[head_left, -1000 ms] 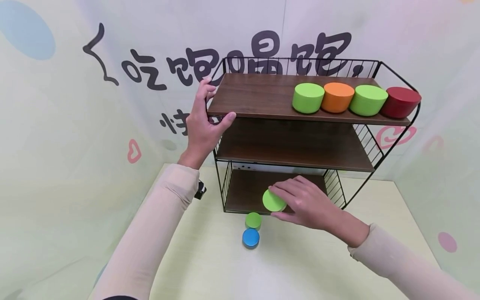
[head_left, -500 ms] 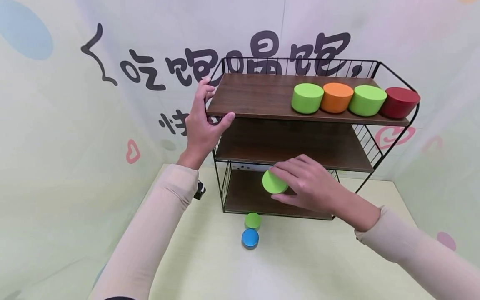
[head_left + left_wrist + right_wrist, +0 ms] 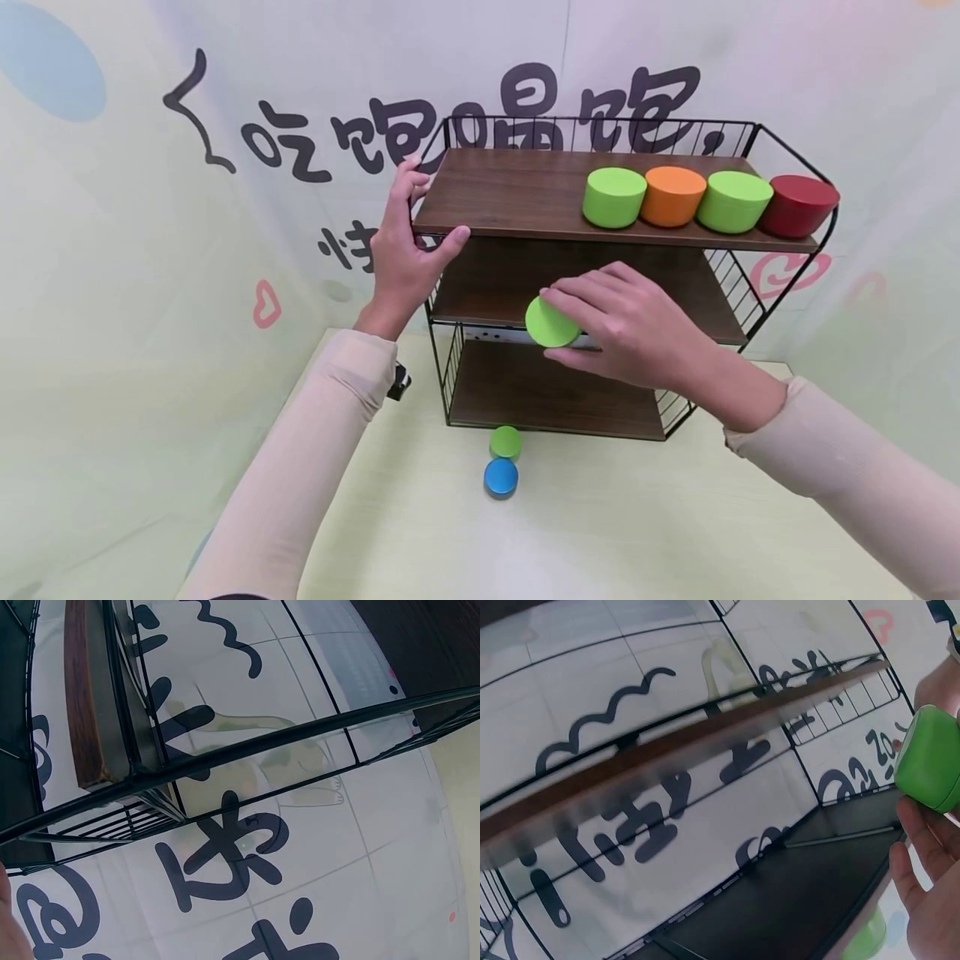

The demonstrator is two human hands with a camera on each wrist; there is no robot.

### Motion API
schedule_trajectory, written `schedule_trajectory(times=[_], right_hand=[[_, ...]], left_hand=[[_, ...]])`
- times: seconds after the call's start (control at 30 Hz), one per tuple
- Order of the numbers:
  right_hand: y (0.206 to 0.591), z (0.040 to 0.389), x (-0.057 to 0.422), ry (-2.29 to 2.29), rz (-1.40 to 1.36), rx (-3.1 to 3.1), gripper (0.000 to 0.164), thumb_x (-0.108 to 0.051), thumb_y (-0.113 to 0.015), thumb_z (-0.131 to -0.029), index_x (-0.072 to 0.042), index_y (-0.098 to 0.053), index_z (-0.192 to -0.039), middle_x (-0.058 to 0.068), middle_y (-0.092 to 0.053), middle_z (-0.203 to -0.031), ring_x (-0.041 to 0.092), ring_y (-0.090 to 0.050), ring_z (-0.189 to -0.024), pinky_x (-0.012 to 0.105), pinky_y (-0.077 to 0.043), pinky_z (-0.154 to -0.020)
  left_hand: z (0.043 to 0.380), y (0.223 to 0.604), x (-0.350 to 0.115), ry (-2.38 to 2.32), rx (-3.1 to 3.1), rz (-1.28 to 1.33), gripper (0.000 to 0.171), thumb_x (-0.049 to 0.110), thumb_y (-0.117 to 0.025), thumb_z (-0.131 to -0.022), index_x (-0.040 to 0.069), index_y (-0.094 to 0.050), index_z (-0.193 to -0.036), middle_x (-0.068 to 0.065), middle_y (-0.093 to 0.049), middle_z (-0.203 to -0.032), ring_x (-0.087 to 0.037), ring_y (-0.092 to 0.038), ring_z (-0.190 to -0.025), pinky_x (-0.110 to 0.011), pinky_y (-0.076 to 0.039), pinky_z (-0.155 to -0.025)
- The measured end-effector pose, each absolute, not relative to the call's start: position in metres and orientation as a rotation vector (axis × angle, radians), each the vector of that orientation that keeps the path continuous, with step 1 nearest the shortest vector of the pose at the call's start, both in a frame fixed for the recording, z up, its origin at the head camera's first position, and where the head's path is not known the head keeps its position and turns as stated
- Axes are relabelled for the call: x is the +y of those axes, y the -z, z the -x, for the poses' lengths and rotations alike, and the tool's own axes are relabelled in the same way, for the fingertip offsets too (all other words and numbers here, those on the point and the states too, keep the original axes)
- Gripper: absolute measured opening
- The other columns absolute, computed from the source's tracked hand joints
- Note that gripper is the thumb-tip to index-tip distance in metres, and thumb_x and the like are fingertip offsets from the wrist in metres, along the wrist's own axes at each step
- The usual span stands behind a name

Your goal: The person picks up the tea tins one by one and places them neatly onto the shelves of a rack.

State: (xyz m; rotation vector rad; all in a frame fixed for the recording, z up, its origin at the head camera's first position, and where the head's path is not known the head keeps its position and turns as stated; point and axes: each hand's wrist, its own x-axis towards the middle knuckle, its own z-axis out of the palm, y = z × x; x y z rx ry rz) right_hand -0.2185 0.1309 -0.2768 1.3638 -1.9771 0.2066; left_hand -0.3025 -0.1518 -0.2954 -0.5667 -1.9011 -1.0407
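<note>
My left hand (image 3: pixel 405 242) grips the upper left corner of a three-tier shelf rack (image 3: pixel 517 187), thumb on the front edge of the top board and fingers by the side rail. In the left wrist view, only a sliver of that hand (image 3: pixel 10 926) shows. Held in front of the middle board, a light green round canister (image 3: pixel 552 322) is between the thumb and fingers of my right hand (image 3: pixel 626 325). The right wrist view shows the canister (image 3: pixel 930 761) at its right edge, partly cut off.
Along the top board's right half stand a light green canister (image 3: pixel 614 197), an orange one (image 3: pixel 674 197), another green one (image 3: pixel 735 202) and a dark red one (image 3: pixel 799 205). A green canister (image 3: pixel 506 442) and a blue one (image 3: pixel 501 477) stand on the table (image 3: pixel 600 533) before the rack.
My right hand has risen with the light green canister from the bottom board's front to the middle board's height. The left hand stays on the rack's corner.
</note>
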Motion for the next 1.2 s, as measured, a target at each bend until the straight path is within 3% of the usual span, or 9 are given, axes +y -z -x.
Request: schedule_trajectory(times=[0.37,0.8,1.03,1.2], right_hand=[[0.25,0.222,0.132,-0.133,-1.39,-1.909,0.064,-0.031,-0.089,-0.071,0.002,-0.066,-0.121,0.019,-0.07,-0.11,0.037,-0.067,-0.097,0.048,-0.052,-0.084],[0.221,0.229,0.13,-0.087,-1.333,-1.852,0.063,-0.031,-0.084,-0.077,0.004,-0.064,-0.126,0.022,-0.068,-0.115,0.039,-0.067,-0.101,0.051,-0.05,-0.089],[0.212,0.238,0.127,-0.101,-1.288,-1.878,0.061,-0.034,-0.08,-0.082,0.005,-0.062,-0.126,0.022,-0.068,-0.114,0.039,-0.066,-0.101,0.051,-0.051,-0.089],[0.21,0.245,0.126,-0.156,-1.257,-1.901,0.06,-0.029,-0.081,-0.082,0.006,-0.061,-0.126,0.024,-0.067,-0.114,0.04,-0.064,-0.102,0.05,-0.051,-0.085]], left_hand=[[0.302,0.295,-0.153,1.021,-1.896,0.561,0.065,0.045,-0.072,-0.081,0.01,-0.047,-0.13,0.013,-0.041,-0.153,-0.004,-0.055,-0.123,-0.034,-0.047,-0.061],[0.304,0.297,-0.152,1.044,-1.886,0.573,0.064,0.041,-0.073,-0.081,0.011,-0.047,-0.13,0.011,-0.041,-0.154,-0.004,-0.054,-0.123,-0.047,-0.048,-0.063],[0.304,0.297,-0.152,1.033,-1.89,0.573,0.064,0.043,-0.072,-0.082,0.011,-0.046,-0.131,0.013,-0.04,-0.154,-0.005,-0.054,-0.123,-0.045,-0.05,-0.061],[0.303,0.297,-0.152,1.041,-1.89,0.573,0.064,0.044,-0.073,-0.082,0.013,-0.046,-0.131,0.014,-0.04,-0.154,-0.003,-0.054,-0.123,-0.043,-0.05,-0.062]])
